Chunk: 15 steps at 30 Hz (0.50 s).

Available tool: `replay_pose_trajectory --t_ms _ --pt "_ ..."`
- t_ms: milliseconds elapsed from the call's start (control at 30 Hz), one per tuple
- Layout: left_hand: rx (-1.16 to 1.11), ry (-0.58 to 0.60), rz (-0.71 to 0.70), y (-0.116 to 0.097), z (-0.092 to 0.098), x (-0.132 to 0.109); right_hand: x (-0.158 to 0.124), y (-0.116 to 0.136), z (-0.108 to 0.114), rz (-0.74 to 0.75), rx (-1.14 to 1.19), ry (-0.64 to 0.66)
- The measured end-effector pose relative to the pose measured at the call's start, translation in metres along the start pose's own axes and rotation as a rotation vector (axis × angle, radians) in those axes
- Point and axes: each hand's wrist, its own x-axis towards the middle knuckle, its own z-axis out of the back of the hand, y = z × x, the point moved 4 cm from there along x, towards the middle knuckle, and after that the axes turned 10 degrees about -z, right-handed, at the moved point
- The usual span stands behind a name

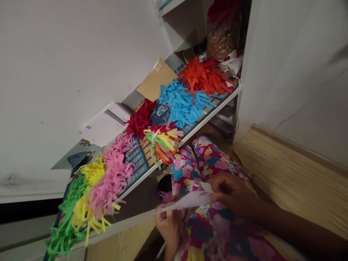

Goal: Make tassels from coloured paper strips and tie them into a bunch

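Above my lap, a white sheet of paper (194, 199) stretches between my two hands. My left hand (169, 219) pinches its left end, fingers closed on the edge. At the other end, my right hand (231, 192) grips the paper between thumb and fingers, where a corner looks folded up. Beyond the hands, a multicoloured paper tassel bundle (163, 143) lies at the front edge of the desk (141, 181). What is printed on the sheet, if anything, is too blurred to read.
Along the desk lie fringed paper piles: green (67, 214), yellow (91, 172), pink (112, 181), dark red (141, 117), blue (185, 101) and orange-red (203, 76). White papers (106, 125) and a tan envelope (157, 79) lie behind. A bag of nuts or beans (223, 38) stands at the far end.
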Motion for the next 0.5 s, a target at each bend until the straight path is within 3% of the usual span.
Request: replay_pose_trajectory --t_ms 267,400,500 --pt "0.01 0.052 0.08 0.016 0.015 0.001 -0.001 0.007 0.002 -0.012 -0.062 -0.015" --pt "0.013 -0.024 0.08 0.005 0.01 0.003 0.0 0.011 0.0 -0.051 -0.063 -0.038" --pt "0.034 -0.062 -0.026 -0.013 0.001 0.009 0.005 0.007 0.003 -0.064 0.009 -0.117"
